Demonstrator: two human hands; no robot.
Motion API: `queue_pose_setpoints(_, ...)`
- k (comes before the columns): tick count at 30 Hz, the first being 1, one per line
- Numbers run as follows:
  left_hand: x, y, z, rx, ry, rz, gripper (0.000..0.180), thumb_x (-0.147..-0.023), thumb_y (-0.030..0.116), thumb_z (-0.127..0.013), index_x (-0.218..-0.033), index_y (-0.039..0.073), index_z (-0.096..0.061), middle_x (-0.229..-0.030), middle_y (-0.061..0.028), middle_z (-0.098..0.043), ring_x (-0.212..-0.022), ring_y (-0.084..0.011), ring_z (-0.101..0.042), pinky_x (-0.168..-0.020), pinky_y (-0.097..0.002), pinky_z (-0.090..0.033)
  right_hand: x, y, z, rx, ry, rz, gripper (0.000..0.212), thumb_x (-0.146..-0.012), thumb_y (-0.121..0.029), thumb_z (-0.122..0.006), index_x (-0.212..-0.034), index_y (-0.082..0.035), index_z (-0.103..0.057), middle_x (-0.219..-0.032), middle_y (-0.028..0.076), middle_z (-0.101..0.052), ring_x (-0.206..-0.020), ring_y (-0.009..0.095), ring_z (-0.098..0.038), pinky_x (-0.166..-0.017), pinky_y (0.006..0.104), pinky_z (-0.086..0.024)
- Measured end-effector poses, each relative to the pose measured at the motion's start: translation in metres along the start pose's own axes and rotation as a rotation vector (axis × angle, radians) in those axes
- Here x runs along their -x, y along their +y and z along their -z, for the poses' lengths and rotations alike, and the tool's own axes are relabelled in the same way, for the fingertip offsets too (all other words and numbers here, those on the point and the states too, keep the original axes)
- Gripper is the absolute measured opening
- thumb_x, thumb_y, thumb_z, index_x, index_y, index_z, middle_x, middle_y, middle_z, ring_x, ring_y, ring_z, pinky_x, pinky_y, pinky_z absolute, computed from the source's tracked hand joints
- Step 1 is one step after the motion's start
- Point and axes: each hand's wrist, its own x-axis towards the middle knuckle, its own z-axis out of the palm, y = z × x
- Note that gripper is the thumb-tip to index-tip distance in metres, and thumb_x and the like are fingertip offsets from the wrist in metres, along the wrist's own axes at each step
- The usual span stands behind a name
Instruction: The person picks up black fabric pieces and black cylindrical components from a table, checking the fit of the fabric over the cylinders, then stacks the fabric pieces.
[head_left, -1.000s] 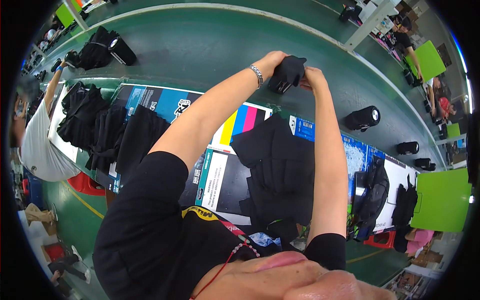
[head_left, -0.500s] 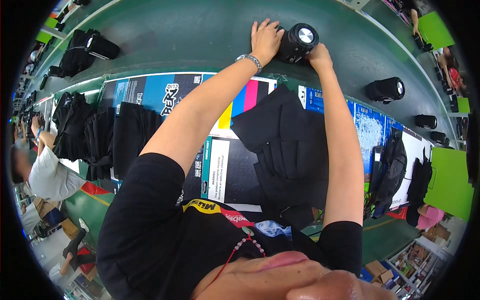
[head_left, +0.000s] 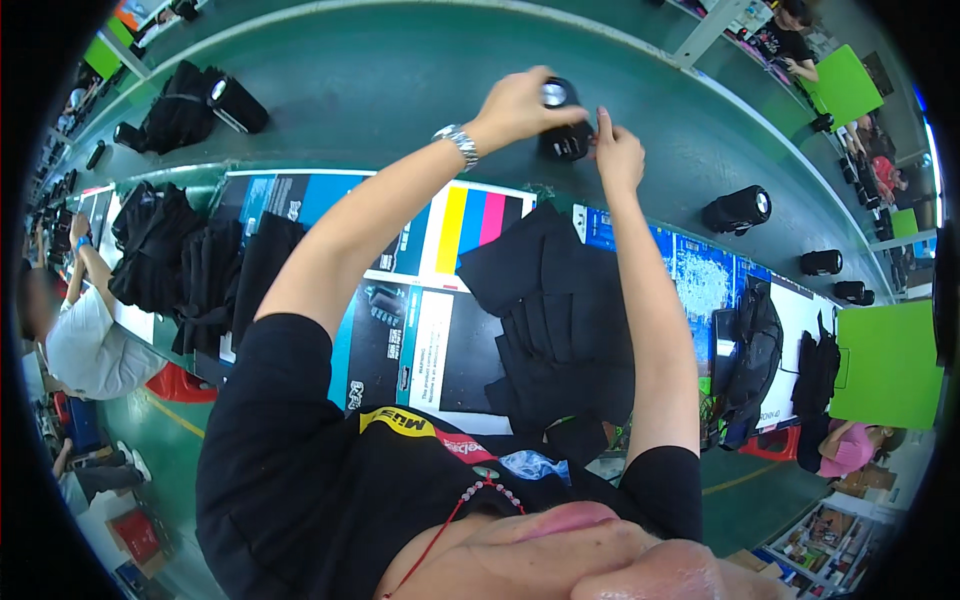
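A: Green conveyor belt (head_left: 330, 90), far side of the bench?

B: Yes. The black cylindrical speaker (head_left: 562, 128) stands there; left hand (head_left: 515, 105) wraps its top, right hand (head_left: 617, 158) pinches its side.

A: Progress?

B: Seemingly midway: fabric pouches (head_left: 560, 320) lie stacked near the bench's front edge, and more speakers (head_left: 738, 209) wait along the belt.

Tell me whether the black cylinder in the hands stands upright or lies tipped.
Upright: the black cylinder shows its shiny round end upward, left hand gripping it.
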Motion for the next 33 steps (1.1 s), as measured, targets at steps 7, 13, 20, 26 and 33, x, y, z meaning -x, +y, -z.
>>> queue_pose_setpoints(7,0.058,-0.007,0.015,1.048,0.231,0.392,0.045,-0.088,0.032,-0.066,-0.117,-0.001,-0.056,-0.108,-0.0102,-0.060,-0.095,-0.0127,-0.057,-0.083,-0.0257,-0.047,0.040,-0.039,-0.018,-1.439,-0.573,-0.096,0.072,-0.081,-0.045,-0.072,-0.125,0.005,-0.043,-0.121,0.017,-0.054,-0.116,0.027,-0.052,-0.096,0.0418,-0.045)
queue_pose_setpoints(13,0.063,-0.034,0.048,0.518,0.188,0.376,0.044,-0.088,0.034,-0.065,-0.116,0.001,-0.062,-0.117,-0.0139,-0.061,-0.102,-0.0189,-0.058,-0.090,-0.0295,-0.044,0.023,-0.024,-0.027,-0.658,-0.089,0.490,0.064,-0.065,-0.010,-0.084,-0.118,0.001,-0.049,-0.108,0.009,-0.060,-0.099,0.017,-0.059,-0.087,0.0296,-0.046)
queue_pose_setpoints(20,0.008,-0.025,0.042,0.442,0.091,0.066,0.042,-0.089,0.032,-0.064,-0.122,0.005,-0.060,-0.115,-0.0072,-0.063,-0.095,-0.0110,-0.057,-0.082,-0.0248,-0.046,0.037,-0.032,-0.014,-0.398,-0.048,0.384,0.077,-0.062,-0.030,-0.087,-0.117,0.004,-0.045,-0.107,0.018,-0.061,-0.098,0.025,-0.062,-0.085,0.0337,-0.048)
queue_pose_setpoints(26,-0.041,-0.033,0.012,0.425,-0.233,0.096,0.032,-0.085,0.032,-0.069,-0.099,0.003,-0.072,-0.091,-0.0059,-0.069,-0.078,-0.0114,-0.058,-0.067,-0.0261,-0.047,0.027,-0.034,-0.012,-0.468,-0.074,0.285,0.070,-0.065,-0.043,-0.084,-0.105,0.006,-0.054,-0.097,0.017,-0.063,-0.086,0.022,-0.063,-0.075,0.0315,-0.050)
queue_pose_setpoints(33,-0.047,0.028,0.023,-0.010,0.053,-0.469,0.025,-0.085,0.021,-0.069,-0.080,-0.003,-0.065,-0.074,-0.0079,-0.059,-0.064,-0.0152,-0.056,-0.058,-0.0281,-0.045,-0.004,-0.023,-0.002,-0.404,-0.083,0.218,0.077,-0.057,-0.050,-0.085,-0.100,0.008,-0.056,-0.089,0.016,-0.066,-0.080,0.020,-0.065,-0.072,0.0289,-0.051)
